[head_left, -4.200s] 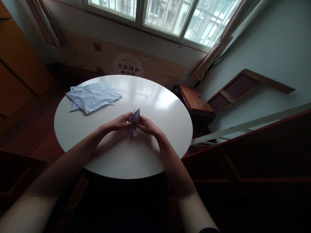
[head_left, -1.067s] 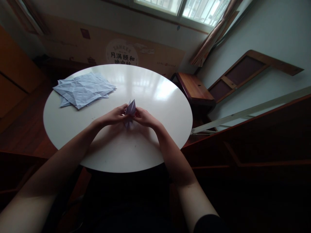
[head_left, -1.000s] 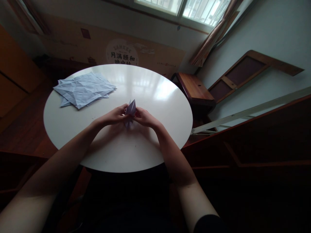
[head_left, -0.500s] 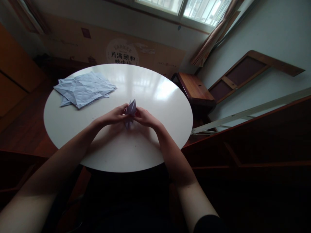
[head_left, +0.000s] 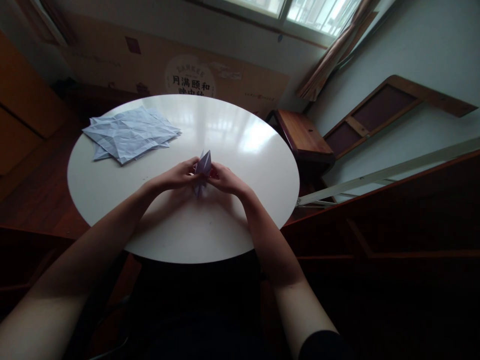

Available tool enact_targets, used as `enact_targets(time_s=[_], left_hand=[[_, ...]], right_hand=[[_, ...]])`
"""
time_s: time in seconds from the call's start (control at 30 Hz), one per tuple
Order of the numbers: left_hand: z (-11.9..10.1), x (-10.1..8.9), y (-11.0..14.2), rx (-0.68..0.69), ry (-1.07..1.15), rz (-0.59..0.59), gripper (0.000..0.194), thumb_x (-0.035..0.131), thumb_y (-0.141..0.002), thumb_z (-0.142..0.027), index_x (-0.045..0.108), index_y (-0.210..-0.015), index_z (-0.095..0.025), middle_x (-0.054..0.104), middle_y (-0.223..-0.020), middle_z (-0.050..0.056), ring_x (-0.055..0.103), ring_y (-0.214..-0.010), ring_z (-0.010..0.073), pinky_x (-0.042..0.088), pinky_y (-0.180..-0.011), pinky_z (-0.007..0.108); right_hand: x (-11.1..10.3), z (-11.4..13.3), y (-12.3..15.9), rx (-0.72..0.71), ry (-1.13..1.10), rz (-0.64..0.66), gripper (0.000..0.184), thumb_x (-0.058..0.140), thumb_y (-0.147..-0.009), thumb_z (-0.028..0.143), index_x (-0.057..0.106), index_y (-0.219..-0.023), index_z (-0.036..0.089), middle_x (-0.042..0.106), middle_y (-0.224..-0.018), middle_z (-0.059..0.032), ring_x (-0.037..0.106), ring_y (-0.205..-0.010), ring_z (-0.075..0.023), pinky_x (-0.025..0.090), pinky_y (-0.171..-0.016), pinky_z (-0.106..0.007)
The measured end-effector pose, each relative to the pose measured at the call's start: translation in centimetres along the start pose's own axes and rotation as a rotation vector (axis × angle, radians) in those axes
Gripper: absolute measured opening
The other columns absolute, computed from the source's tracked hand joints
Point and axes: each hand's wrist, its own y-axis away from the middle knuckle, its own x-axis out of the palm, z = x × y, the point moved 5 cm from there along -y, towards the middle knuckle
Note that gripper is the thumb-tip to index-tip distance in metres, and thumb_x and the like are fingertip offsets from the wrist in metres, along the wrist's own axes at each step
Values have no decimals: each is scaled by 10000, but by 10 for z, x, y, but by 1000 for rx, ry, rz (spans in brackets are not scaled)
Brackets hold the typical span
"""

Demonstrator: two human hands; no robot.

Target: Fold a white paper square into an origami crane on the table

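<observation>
A small folded paper piece, pale purple-grey with pointed tips, is held upright just over the middle of the white oval table. My left hand grips its left side, thumb pressed on the near face. From the right, my right hand pinches the same paper, its fingers curled behind. One tip points up and another points down toward the tabletop. The far fingertips of both hands are partly hidden by the paper.
Several creased paper sheets lie stacked at the table's back left. Beyond its right edge stands a wooden stool or chair. A wooden-framed panel leans by the right wall, above a pale metal rail. A window is at the back.
The view has shifted slightly, so the table and sheets appear a little higher. Both hands keep their hold on the folded paper, with hardly any movement.
</observation>
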Motion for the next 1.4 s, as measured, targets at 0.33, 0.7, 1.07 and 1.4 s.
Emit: enact_targets(time_s=[0.33, 0.7, 1.07, 1.4], left_hand=[[-3, 0, 0, -21, -18, 1, 437, 704, -811, -504, 551, -1025, -155, 692, -957, 76, 697, -911, 244, 563, -737, 315], [-9, 1, 1, -41, -10, 3, 487, 723, -771, -562, 552, -989, -161, 682, -922, 57, 689, -899, 243, 562, -757, 323], [-9, 0, 1, -39, -21, -3, 465, 726, -787, -534, 562, -1006, -157, 690, -949, 66, 694, -912, 249, 568, -767, 334], [-10, 0, 1, -66, -13, -25, 464, 751, -762, -521, 575, -986, -155, 692, -943, 67, 694, -916, 260, 566, -787, 356]], right_hand=[[-1, 1, 0, 8, 10, 5, 274, 621, -866, 220, 611, -1124, 128, 664, -968, -65, 589, -828, -171, 486, -787, -304], [0, 1, -1, -1, -17, -3, 275, 609, -859, 212, 610, -1119, 124, 669, -993, -75, 595, -832, -173, 497, -779, -309], [-1, 1, -1, 1, 17, -2, 254, 615, -872, 252, 611, -1103, 149, 647, -947, -56, 572, -818, -175, 487, -781, -314], [0, -1, -1, 15, 40, -2, 251, 613, -874, 261, 610, -1099, 149, 626, -905, -48, 563, -812, -180, 485, -778, -325]])
